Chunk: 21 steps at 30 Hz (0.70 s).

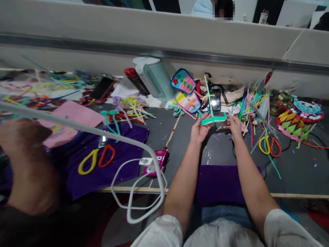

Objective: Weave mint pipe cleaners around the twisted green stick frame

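My left hand (pixel 201 129) is closed on the left part of a teal pipe-cleaner piece (pixel 216 119), a thick bar with upturned ends. A pale yellow-green pipe cleaner (pixel 208 94) stands up from it. My right hand (pixel 234 127) has its fingers pinched together at the piece's right end; their exact grip is partly hidden. Beneath my hands lie small purple scraps (pixel 216 138) on the dark table (pixel 185 147). To the right, scissors (pixel 269 145) with yellow and red handles lie by a bunch of colourful pipe cleaners (pixel 253 106).
A co-worker's blurred hand (pixel 20 137) is at the left, near second scissors (pixel 96 161) on purple cloth (pixel 77 185). A white cable (pixel 133 137) crosses before a magenta power strip (pixel 159 161). Behind stand a pale kettle (pixel 155 79), finished colourful pieces (pixel 183 81) and a jar (pixel 280 103).
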Available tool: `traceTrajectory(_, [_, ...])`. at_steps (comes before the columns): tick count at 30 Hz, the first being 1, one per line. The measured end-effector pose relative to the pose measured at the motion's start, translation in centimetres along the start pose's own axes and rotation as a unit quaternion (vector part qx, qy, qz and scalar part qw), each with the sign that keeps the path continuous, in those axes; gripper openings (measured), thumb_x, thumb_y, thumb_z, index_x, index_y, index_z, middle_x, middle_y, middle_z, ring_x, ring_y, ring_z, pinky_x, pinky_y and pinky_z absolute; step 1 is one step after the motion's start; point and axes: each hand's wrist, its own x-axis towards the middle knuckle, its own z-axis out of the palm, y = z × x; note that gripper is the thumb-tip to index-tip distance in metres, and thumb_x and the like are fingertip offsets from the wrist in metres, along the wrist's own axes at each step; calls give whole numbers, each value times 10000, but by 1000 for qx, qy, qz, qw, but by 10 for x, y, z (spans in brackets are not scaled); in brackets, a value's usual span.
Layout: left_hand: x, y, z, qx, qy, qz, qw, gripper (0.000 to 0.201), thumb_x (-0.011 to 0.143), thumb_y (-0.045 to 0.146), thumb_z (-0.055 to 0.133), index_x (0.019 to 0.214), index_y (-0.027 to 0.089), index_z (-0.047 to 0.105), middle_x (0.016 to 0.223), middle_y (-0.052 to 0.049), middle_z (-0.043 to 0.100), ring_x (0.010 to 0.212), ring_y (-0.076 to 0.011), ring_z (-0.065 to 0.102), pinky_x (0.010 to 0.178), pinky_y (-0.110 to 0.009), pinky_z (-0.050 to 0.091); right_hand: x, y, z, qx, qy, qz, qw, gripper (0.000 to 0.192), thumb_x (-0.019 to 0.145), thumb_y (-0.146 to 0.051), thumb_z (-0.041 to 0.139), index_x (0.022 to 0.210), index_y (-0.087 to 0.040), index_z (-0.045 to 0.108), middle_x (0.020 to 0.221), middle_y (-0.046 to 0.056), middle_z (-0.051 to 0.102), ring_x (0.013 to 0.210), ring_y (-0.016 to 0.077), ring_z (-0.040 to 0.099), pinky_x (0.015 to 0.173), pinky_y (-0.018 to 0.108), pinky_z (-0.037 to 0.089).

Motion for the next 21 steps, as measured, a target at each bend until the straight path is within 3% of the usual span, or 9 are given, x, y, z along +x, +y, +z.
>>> traceTrajectory(8, [-2,1,-1,47,-41,-14,998,328,1013,288,486,1222,126,680,1263,-176,714,1101,-246,725,902,-360,613,3,-2,-5,-27,32,-44,998,434,688,-563,722,893,-181,718,794,28,768,675,168,684,473,231,498])
traceTrajectory(15, [-7,-1,-1,66,-88,-9,994,488,951,247,626,1433,248,551,1251,-158,722,1103,-250,730,893,-386,621,0,-2,-4,-42,40,-70,996,357,649,-515,733,792,-189,714,631,10,730,564,167,625,473,244,442])
traceTrajectory(21, [-6,3,-7,79,-82,-53,992,549,949,280,635,1481,259,502,1268,-180,713,1108,-282,732,896,-454,619,2,-6,-6,-27,28,-85,996,351,670,-519,744,793,-193,703,684,14,741,644,174,687,632,287,539])
